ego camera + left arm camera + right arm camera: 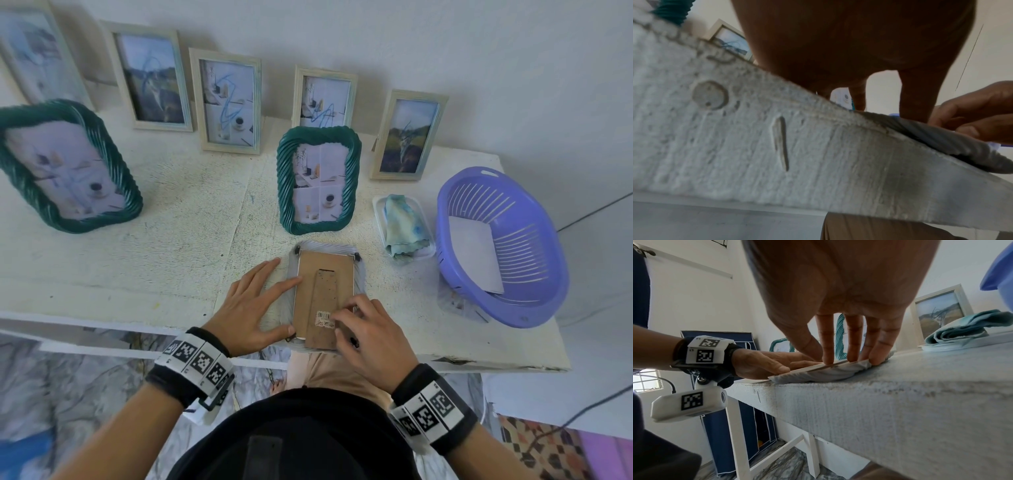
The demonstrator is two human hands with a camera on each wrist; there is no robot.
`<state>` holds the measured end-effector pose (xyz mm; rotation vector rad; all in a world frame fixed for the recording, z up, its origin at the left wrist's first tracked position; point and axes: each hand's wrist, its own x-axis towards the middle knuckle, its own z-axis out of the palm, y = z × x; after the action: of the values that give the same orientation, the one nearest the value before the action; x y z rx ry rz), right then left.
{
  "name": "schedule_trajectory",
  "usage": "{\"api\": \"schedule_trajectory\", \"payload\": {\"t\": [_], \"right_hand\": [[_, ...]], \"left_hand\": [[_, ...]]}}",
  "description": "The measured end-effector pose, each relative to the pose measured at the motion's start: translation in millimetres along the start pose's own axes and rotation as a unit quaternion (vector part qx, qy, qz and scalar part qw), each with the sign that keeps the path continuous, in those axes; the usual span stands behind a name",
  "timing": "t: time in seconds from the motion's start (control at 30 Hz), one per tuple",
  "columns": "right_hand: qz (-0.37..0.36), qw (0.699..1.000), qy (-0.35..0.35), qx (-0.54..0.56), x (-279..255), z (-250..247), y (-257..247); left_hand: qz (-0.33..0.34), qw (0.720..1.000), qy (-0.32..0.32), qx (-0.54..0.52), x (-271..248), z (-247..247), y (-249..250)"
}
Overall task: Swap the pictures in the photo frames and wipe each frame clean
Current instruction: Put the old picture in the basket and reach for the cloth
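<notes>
Here a white frame (325, 298), laid face down at the table (171, 222) edge just before the green frame (318, 178), is steadied by the flat left hand (257, 305) while the right hand's (366, 332) fingertips are pressed on its backing, whose clips must next be turned.

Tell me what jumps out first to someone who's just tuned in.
A pale frame lies face down at the table's near edge, left hand flat beside it, right hand fingering its cardboard back. Two green twisted frames stand behind, with a purple basket and a blue-green cloth to the right.
</notes>
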<state>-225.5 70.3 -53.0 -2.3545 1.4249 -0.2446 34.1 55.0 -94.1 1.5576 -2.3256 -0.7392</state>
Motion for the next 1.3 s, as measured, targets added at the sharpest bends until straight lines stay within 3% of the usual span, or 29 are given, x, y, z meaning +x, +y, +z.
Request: {"api": "schedule_trajectory", "payload": {"t": [0.17, 0.37, 0.57, 0.77, 1.0, 1.17, 1.3], "right_hand": [[0.000, 1.000, -0.010, -0.001, 1, -1, 0], [0.004, 1.000, -0.026, 0.015, 11, -13, 1], [0.089, 0.994, 0.054, 0.044, 41, -26, 25], [0.108, 0.993, -0.018, 0.036, 59, -23, 45], [0.148, 0.972, -0.011, 0.184, 61, -21, 51], [0.133, 0.978, 0.002, 0.158, 60, -19, 51], [0.109, 0.991, -0.010, 0.073, 52, -19, 38]], "left_hand": [[-0.002, 1.000, -0.004, -0.013, 0, -3, 1], [0.014, 0.999, 0.042, 0.002, 15, -8, 15], [0.060, 0.990, 0.031, 0.120, 40, -5, 31], [0.043, 0.989, 0.022, 0.140, 41, -2, 33], [0.035, 0.989, 0.015, 0.141, 43, -1, 33], [0.030, 0.990, 0.011, 0.136, 42, -1, 33], [0.040, 0.992, 0.008, 0.123, 41, -2, 32]]}}
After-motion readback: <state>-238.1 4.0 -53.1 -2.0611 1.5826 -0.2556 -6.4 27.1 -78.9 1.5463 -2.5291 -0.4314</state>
